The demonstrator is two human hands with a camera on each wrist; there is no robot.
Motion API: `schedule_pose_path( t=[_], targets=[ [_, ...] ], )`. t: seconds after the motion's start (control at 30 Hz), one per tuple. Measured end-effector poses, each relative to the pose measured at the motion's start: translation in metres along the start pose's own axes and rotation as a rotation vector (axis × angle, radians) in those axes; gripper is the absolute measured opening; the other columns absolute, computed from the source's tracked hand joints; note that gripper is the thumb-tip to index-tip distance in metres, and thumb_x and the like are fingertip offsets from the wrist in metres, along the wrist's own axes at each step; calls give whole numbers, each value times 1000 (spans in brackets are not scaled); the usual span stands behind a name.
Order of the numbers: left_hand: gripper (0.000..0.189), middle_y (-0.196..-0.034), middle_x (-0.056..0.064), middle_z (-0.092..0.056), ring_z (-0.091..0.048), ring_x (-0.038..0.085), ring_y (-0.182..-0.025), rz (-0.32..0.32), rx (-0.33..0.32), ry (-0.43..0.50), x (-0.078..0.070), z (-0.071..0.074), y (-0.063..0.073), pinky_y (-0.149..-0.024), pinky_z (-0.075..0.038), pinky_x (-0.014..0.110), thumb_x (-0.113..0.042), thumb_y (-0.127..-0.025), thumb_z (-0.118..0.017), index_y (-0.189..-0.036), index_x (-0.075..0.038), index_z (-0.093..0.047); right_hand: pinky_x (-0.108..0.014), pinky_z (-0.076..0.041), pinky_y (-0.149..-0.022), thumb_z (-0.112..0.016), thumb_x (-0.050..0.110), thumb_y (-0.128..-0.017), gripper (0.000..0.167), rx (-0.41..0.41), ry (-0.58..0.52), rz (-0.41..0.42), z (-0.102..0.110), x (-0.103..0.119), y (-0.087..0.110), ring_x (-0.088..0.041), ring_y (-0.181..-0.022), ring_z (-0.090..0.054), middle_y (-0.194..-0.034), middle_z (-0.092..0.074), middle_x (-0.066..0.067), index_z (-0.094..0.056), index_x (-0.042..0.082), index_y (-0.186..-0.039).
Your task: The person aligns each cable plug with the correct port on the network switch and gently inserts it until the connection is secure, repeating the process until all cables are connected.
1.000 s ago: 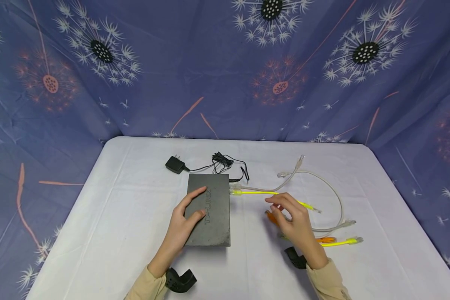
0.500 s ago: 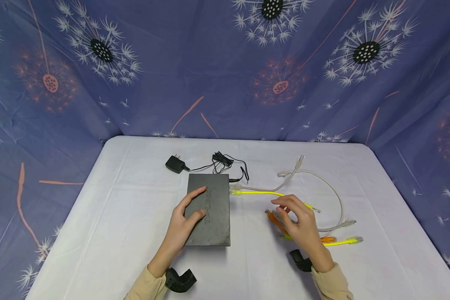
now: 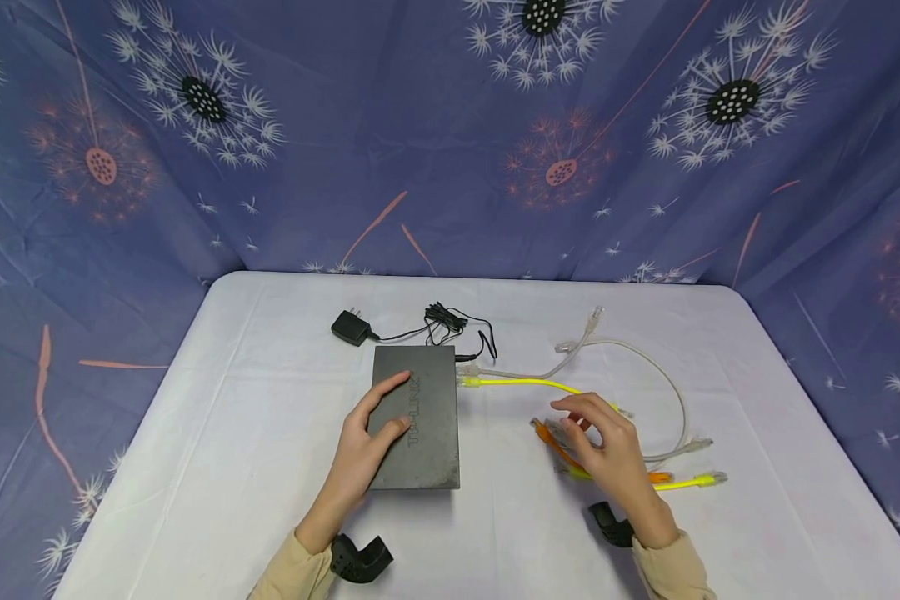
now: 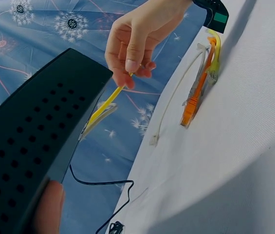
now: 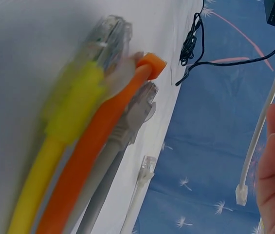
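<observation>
A flat dark TP-LINK network box (image 3: 437,454) is in the middle of the head view. My left hand (image 3: 360,446) holds it from the left, thumb and index finger on its top; the other fingers are hidden there. A yellow network cable (image 3: 521,382) and a grey network cable (image 3: 506,374) run from plugs in its right side. To the right, my right hand (image 3: 609,446) pinches the yellow cable between thumb and curled fingers, clearest in the left wrist view, where the cable (image 4: 103,107) slants from the box to the fingertips.
An orange network cable (image 3: 552,443), another yellow cable (image 3: 699,482) and a long grey cable (image 3: 678,387) lie on the white table (image 3: 270,433) around the right hand. Behind the box sit a black power adapter (image 3: 352,328) and its bundled cord (image 3: 444,317).
My right hand has slid to the right and slightly toward me along the yellow cable, away from the box. The left hand and the box have hardly moved.
</observation>
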State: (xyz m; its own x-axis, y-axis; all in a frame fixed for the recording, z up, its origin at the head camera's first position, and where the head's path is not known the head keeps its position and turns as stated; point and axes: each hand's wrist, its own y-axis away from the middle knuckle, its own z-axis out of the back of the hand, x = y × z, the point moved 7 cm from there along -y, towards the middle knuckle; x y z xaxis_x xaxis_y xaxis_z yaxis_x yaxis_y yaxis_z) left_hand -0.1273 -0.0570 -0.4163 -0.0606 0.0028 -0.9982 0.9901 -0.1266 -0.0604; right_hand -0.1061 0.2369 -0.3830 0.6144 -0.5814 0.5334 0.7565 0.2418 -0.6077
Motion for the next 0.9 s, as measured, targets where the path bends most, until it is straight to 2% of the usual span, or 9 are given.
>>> schedule_pose_path(
  t=[0.23, 0.9],
  targets=[
    [55, -145, 0, -40, -31, 22, -134, -8, 7, 7, -1, 0, 0, -102, -24, 51, 0, -87, -57, -137, -22, -53, -17, -43, -65, -69, -15, -74, 35, 33, 26, -33, 1, -6, 6, -11, -74, -55, -97, -65, -5, -69, 2, -105],
    [57, -146, 0, -40, -32, 22, -133, -10, -3, 15, -2, 1, -2, -100, -27, 48, 1, -87, -57, -139, -23, -51, -17, -45, -64, -70, -17, -72, 42, 90, 39, -29, -2, -9, 13, -8, -74, -55, -103, -65, -5, -67, 3, -109]
  ],
)
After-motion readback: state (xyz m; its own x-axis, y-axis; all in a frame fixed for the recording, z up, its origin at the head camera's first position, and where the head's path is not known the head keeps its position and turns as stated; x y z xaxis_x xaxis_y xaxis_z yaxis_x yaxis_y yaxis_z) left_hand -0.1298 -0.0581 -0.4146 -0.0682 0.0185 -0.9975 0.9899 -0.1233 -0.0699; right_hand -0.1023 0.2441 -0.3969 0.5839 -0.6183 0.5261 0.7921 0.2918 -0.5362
